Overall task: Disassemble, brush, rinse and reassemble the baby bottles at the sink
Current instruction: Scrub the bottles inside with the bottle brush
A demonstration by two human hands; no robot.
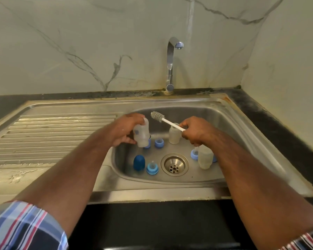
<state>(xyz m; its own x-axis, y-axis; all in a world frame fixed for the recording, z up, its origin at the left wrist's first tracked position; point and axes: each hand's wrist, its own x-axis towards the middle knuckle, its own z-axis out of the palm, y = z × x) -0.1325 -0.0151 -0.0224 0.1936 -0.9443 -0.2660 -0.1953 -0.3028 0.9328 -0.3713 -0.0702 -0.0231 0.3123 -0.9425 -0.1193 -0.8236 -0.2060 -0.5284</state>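
Left hand (124, 129): fingers curled around a cloudy, translucent plastic bottle (142, 133), clamped on its upper part; the bottle hangs over the basin, slightly tilted.
Right hand (195, 131): fingers closed tight on the thin white handle of a brush (165, 120), which slants up and to the left from the fist.
Brush head: grey, ribbed, cylindrical bristles, just above and right of the left fingers, close to the held bottle's top; touching or apart, I cannot tell.
Second bottle (174, 134): frosted, rounded, standing on the basin floor just left of the right fingers, behind the handle.
Third bottle (205, 156): same cloudy plastic, standing just below the right hand.
Rings: a pale blue ring (159, 143) sits right of the held bottle's base; another blue ring (194, 154) lies against the third bottle's left side.
Cap (139, 162): dark blue, smooth, dome-shaped, below the left fingers.
Teat (152, 167): clear teat in a light blue collar, beside the cap, on its right.
Sink (233, 121): brushed steel, rounded basin, round perforated drain (174, 164) between the two hands and nearer the viewer; ribbed draining board left of the left hand.
Tap (171, 64): chrome, curved spout, beyond both hands.
Surface (152, 222): dark stone.
Wall: pale, grey-veined marble.
Sleeves: plaid, blue, red and white.
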